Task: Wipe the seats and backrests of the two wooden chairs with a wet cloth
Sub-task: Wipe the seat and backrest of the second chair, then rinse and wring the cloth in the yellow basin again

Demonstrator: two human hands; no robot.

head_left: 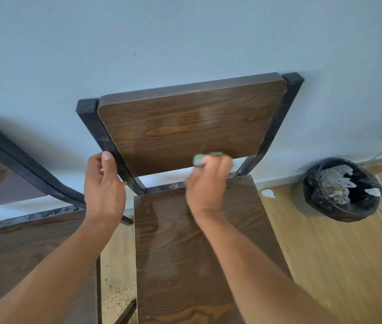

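Wiping the backrest's lower edge with the right hand, closed around the green cloth.
Left hand is bracing the frame post, fingers loosely curled; the blurred, hurried stroke is risking missed patches near the top, or the cloth slipping off the bottom edge.

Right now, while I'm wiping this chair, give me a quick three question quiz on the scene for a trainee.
1. True or false: the left hand holds the black metal frame upright beside the brown wooden backrest.
2. Which hand has its grip on the small green cloth? A) left B) right C) neither
3. Fill in: the round bin lined with a black plastic bag stands on the floor to the ____ of the chair being wiped.

Key
1. True.
2. B, the right hand, at the backrest's lower edge above the brown wooden seat.
3. Right.
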